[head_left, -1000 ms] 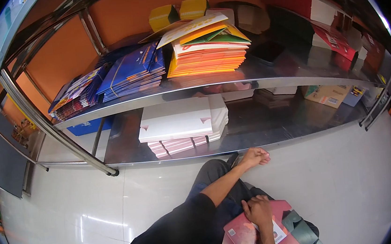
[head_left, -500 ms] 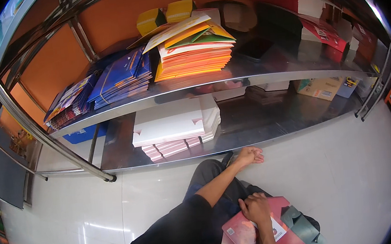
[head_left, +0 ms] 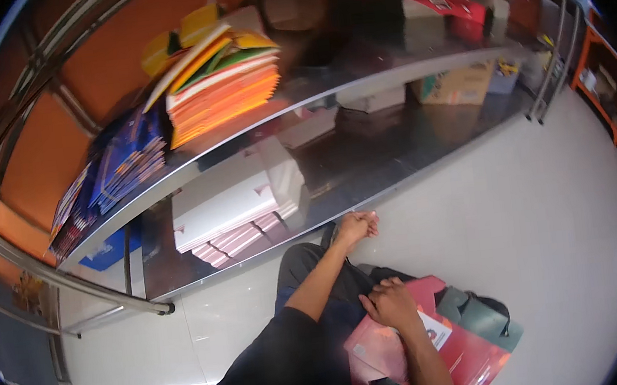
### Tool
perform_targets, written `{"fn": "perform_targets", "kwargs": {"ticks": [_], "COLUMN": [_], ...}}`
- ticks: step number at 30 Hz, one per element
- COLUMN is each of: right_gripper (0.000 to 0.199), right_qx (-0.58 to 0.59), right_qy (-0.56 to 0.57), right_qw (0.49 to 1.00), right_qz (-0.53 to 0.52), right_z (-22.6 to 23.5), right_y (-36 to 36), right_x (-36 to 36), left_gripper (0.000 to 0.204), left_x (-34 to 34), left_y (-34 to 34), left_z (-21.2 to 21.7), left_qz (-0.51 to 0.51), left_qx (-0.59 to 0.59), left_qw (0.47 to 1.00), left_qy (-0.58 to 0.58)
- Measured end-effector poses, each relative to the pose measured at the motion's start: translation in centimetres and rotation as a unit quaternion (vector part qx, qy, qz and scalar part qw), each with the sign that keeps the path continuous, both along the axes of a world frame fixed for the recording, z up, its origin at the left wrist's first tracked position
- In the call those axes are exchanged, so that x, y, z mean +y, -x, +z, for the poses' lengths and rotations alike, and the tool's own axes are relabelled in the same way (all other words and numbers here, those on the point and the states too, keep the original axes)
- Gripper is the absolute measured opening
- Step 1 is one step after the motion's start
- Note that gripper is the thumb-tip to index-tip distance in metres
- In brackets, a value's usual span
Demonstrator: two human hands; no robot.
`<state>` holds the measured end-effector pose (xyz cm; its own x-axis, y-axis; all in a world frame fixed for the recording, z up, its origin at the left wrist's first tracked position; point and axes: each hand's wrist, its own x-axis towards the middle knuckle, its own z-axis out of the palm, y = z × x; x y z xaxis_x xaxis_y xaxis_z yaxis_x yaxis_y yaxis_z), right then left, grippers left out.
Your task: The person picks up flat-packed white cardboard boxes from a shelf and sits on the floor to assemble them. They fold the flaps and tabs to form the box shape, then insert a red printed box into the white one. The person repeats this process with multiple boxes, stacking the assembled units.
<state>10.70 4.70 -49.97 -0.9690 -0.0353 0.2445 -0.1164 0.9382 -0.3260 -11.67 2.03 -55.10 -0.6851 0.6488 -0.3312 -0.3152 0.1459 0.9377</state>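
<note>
I sit on the floor with a red and green printed card folder (head_left: 480, 354), its flaps spread, across my lap. My right hand (head_left: 393, 304) rests palm down on the folder's upper part, thumb apart from the fingers. A white label-like patch (head_left: 436, 331) shows beside that wrist. Out past my knee, my left hand (head_left: 356, 228) hangs close to the lower shelf's front edge (head_left: 390, 190), fingers loosely bent and nothing visible in them. Behind it on the lower shelf lies a stack of white folded card pieces (head_left: 223, 197).
The upper metal shelf (head_left: 357, 80) holds a pile of orange and yellow envelopes (head_left: 225, 96), bundled blue packets (head_left: 127, 162) and red boxes (head_left: 446, 2). Below stand a brown carton (head_left: 458, 85) and a blue box (head_left: 110, 250). A metal leg (head_left: 72, 278) stands at left.
The view has turned, so the shelves now slant up to the right and sit farther left. Both hands keep nearly the same pose, the right still on the folder.
</note>
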Motion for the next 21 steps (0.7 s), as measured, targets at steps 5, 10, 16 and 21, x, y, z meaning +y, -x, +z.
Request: {"fn": "perform_targets", "kwargs": {"ticks": [5, 10, 16, 21], "right_gripper": [0.037, 0.037, 0.037, 0.038], "right_qx": [-0.016, -0.017, -0.024, -0.025], "right_qy": [-0.003, 0.010, 0.021, 0.013], "right_qw": [1.000, 1.000, 0.999, 1.000], "right_qz": [0.004, 0.000, -0.004, 0.000], "right_z": [-0.2, 0.0, 0.2, 0.0], "right_y": [-0.1, -0.2, -0.3, -0.2], "right_x": [0.4, 0.1, 0.2, 0.3], "left_gripper": [0.018, 0.022, 0.020, 0.018], "left_x": [-0.1, 0.1, 0.4, 0.7], "left_y": [-0.5, -0.2, -1.0, -1.5], "left_z": [-0.2, -1.1, -0.8, 1.0], "left_qz": [-0.029, -0.068, -0.101, -0.127], "left_qx": [0.028, 0.006, 0.087, 0.185], "left_qw": [0.999, 0.992, 0.989, 0.964], "left_qy": [0.029, 0.106, 0.072, 0.145]}}
